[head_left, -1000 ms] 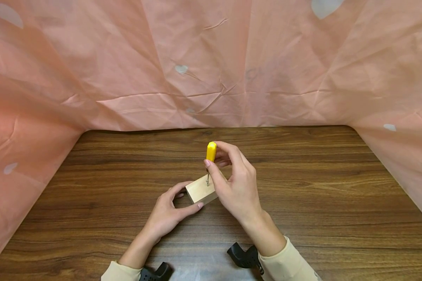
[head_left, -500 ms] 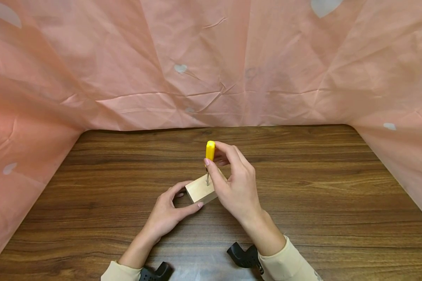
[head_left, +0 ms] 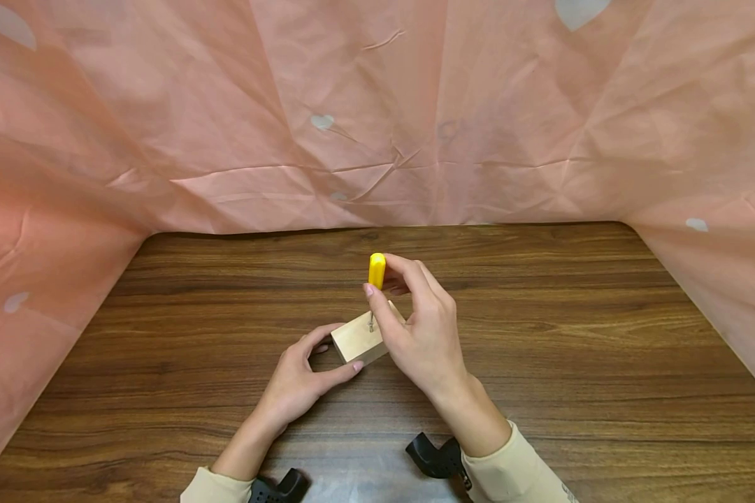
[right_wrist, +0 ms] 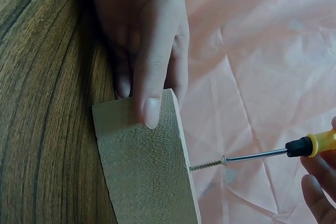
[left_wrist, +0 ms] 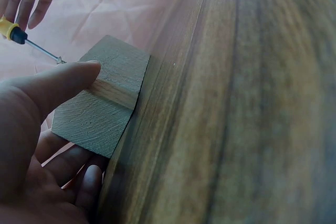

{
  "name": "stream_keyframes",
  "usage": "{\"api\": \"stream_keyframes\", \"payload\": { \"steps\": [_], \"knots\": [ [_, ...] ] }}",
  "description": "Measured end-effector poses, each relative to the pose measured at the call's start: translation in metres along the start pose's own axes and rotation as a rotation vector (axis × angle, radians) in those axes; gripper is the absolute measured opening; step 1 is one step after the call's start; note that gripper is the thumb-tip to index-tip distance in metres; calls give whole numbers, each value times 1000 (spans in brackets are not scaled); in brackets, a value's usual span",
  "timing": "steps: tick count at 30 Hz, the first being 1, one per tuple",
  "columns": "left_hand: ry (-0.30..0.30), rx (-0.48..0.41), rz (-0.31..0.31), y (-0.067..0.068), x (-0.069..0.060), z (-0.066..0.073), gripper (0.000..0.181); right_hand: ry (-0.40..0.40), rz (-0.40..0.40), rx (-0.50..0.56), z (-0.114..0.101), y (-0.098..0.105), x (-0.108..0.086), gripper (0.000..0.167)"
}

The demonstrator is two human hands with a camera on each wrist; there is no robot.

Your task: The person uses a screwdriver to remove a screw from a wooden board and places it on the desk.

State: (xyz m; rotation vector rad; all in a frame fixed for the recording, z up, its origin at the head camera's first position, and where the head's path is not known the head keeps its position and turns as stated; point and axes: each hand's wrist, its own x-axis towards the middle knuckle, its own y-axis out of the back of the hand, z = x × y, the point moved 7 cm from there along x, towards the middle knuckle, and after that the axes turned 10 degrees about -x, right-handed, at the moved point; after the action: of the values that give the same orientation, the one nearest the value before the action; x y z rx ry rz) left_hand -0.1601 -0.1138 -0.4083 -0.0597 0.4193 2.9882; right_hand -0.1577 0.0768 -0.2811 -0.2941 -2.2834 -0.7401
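Note:
A pale wooden block (head_left: 355,340) lies on the table, and my left hand (head_left: 305,377) grips its near left end between thumb and fingers. From the block's top face a screw (right_wrist: 207,166) stands up, its threads largely exposed and its point at the wood. The tip of a screwdriver (head_left: 377,271) with a yellow handle and black collar meets the screw head. My right hand (head_left: 424,321) pinches that handle between thumb and fingers, above the block. In the left wrist view the shaft shows behind my left thumb (left_wrist: 68,80). My right hand hides the block's far right part in the head view.
The brown wood-grain table (head_left: 560,335) spreads around both hands. Pink cloth (head_left: 377,112) with pale heart shapes hangs along the back and both sides. Black wrist devices (head_left: 437,455) sit by both cuffs near the front edge.
The screwdriver handle has shifted very slightly to the left at its top. The left hand, the block and the screw look almost the same as before.

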Motion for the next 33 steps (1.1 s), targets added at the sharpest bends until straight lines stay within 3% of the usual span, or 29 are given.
{"api": "stream_keyframes", "payload": {
  "steps": [33],
  "knots": [
    [4, 8, 5, 0, 0, 0, 56, 13, 3, -18, 0, 0, -1, 39]
  ]
}}
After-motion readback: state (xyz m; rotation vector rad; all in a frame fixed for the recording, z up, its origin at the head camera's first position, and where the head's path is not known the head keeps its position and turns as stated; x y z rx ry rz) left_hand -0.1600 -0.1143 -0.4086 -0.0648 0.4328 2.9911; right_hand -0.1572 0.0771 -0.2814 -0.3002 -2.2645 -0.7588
